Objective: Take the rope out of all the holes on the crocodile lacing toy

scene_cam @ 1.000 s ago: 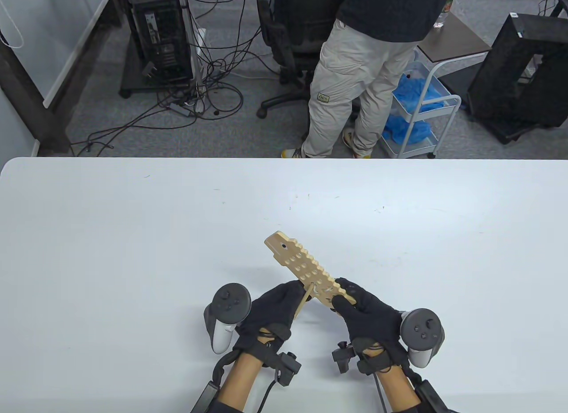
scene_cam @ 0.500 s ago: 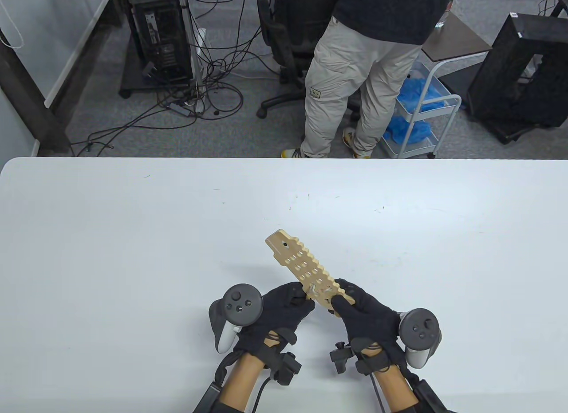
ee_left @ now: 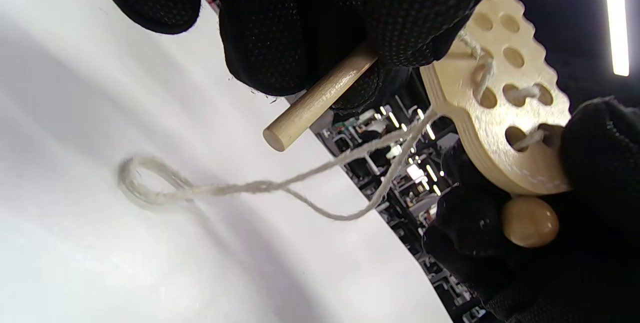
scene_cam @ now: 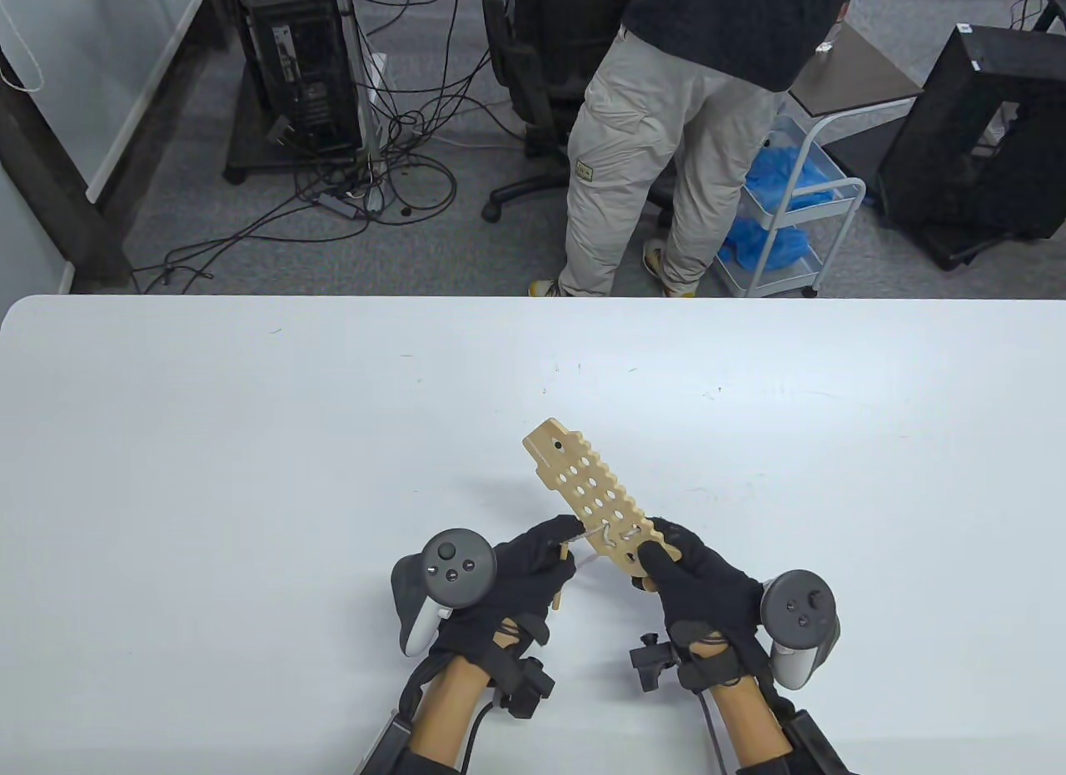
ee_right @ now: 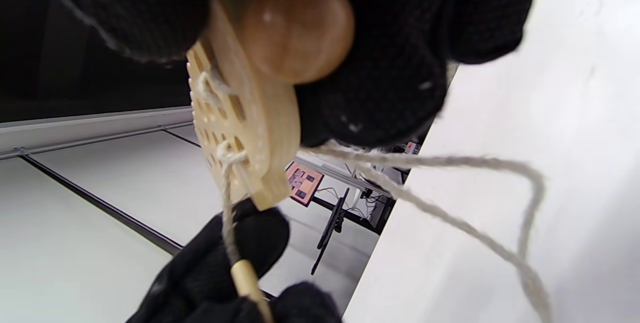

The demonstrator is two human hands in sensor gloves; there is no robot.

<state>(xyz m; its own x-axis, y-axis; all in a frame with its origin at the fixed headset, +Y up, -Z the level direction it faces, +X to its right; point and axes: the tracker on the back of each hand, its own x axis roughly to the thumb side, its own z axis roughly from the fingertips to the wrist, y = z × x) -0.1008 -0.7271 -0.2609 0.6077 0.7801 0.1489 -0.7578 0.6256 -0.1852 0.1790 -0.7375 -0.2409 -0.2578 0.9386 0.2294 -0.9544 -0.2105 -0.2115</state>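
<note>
Crocodile toy [scene_cam: 593,496] swung toward 12; my left hand [scene_cam: 520,579] pinches dowel [ee_left: 320,97], right hand [scene_cam: 695,583] grips tail; rope [ee_left: 260,185] nearly unlaced.

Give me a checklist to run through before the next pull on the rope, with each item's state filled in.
1. Left hand grips the wooden needle: ok.
2. Right hand holds the crocodile toy by its near end, raised off the table: ok.
3. Rope out of all holes: not ok, it still runs through several holes near the right hand's grip.
4. Slack free of knots: cannot tell; a loop lies on the table.
5. Wooden bead clear of the rope's path: cannot tell.
</note>
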